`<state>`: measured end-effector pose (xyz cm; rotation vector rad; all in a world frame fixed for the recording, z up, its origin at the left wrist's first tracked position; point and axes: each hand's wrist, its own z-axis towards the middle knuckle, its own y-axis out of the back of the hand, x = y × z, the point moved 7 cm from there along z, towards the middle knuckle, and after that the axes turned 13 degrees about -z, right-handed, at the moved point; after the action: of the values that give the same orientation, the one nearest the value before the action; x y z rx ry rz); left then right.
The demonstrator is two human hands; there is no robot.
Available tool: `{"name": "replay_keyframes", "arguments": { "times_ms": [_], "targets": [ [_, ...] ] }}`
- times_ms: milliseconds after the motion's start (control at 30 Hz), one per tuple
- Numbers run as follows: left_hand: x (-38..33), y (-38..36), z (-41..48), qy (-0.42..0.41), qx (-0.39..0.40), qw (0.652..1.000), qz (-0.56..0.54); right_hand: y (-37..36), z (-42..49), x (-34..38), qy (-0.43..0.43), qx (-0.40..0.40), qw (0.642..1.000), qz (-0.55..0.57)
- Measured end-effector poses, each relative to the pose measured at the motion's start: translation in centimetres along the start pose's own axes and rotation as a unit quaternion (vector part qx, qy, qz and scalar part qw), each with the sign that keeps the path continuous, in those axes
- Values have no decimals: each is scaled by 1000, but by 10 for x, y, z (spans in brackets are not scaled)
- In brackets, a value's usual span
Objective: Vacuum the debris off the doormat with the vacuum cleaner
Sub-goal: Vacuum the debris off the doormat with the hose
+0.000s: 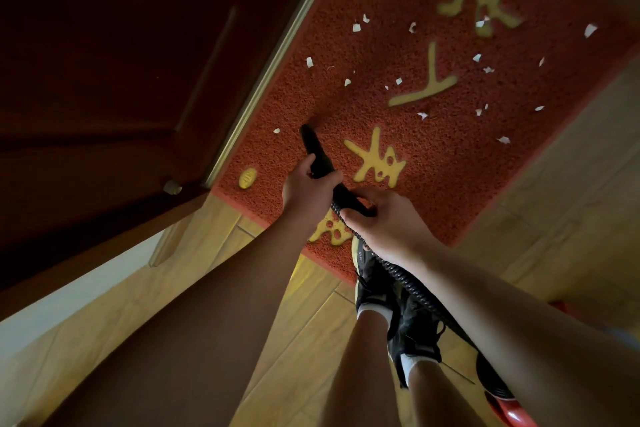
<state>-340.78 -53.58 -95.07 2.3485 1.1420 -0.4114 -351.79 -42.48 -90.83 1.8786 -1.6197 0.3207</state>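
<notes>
A red doormat [398, 121] with yellow characters lies on the floor beside a door. Several white paper scraps [356, 27] are scattered over its middle and far part. A black vacuum nozzle [313, 149] points down onto the mat near the door edge, its tip close to one small scrap [276, 131]. My left hand [306, 189] grips the nozzle from the left. My right hand [388, 222] holds the nozzle's rear end where the black ribbed hose [405, 276] joins it. The hose runs back under my right arm to the red and black vacuum body [498, 402] at the bottom right.
A dark wooden door [114, 80] with a metal threshold strip [277, 55] borders the mat on the left. Tan wood-look floor [571, 184] surrounds the mat. My feet in black shoes [394, 302] stand at the mat's near edge, over the hose.
</notes>
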Motion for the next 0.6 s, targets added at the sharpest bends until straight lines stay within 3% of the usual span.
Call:
{"name": "replay_keyframes", "arguments": {
  "times_ms": [600],
  "targets": [
    [8,35,7,-7,-27,1000,-3,-25,10,21,23,15,999,-18]
  ]
}}
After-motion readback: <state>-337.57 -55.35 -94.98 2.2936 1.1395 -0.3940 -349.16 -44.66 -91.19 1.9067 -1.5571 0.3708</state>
